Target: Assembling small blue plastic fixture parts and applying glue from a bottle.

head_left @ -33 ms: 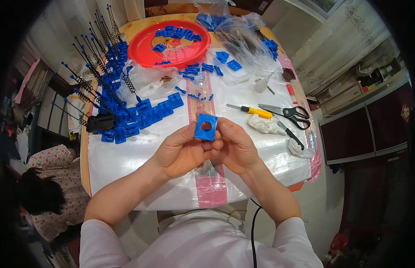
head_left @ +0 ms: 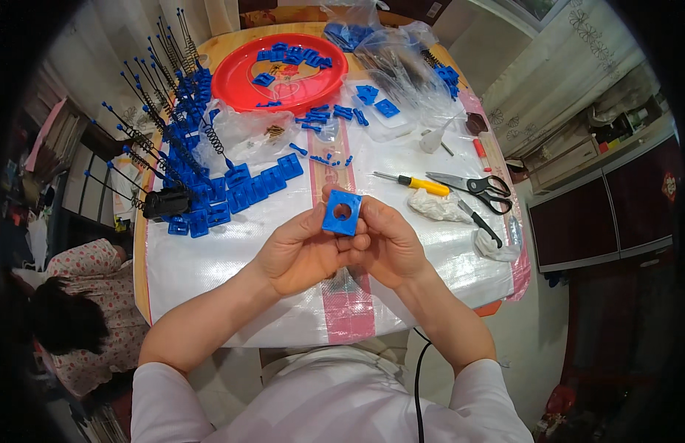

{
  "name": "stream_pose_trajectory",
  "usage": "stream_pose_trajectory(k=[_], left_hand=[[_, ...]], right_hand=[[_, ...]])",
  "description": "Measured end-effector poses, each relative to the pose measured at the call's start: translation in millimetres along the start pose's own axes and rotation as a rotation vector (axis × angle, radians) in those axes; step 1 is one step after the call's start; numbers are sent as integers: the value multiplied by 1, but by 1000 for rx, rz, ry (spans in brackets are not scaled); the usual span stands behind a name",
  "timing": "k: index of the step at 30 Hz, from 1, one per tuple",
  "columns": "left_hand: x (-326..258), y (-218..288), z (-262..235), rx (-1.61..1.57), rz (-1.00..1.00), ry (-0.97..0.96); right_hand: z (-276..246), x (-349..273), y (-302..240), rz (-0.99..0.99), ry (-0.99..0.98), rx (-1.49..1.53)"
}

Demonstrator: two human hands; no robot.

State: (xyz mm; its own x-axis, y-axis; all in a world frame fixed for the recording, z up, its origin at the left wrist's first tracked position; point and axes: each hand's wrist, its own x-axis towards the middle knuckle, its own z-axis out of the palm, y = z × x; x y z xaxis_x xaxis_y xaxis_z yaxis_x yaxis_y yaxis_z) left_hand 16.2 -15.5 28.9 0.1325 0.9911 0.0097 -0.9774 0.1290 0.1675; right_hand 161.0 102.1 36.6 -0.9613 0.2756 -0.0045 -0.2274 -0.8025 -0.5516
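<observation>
My left hand and my right hand are together above the near middle of the table. Between their fingertips they hold a blue square plastic piece with a round hole through its middle, its flat face turned up toward me. Both thumbs and forefingers pinch its lower edges. Beyond my hands, several small blue parts lie loose on the white woven sheet that covers the table.
A red round tray with blue parts stands at the back. Blue blocks with thin rods and springs crowd the left side. To the right lie a yellow-handled screwdriver and scissors. Another person sits low at the left.
</observation>
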Motion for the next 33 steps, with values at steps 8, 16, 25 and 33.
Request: stream_pose_trajectory(k=[8,16,25,33], left_hand=[[-5,-14,15,3,-30,48],[-2,-23,5,-87,-49,-103],[0,-28,4,-105,-49,-118],[1,-29,8,-116,-68,-126]], right_hand=[[13,-4,5,-3,20,11],[1,-5,5,33,-52,64],[3,-7,3,39,-15,52],[-3,-7,6,55,-126,207]])
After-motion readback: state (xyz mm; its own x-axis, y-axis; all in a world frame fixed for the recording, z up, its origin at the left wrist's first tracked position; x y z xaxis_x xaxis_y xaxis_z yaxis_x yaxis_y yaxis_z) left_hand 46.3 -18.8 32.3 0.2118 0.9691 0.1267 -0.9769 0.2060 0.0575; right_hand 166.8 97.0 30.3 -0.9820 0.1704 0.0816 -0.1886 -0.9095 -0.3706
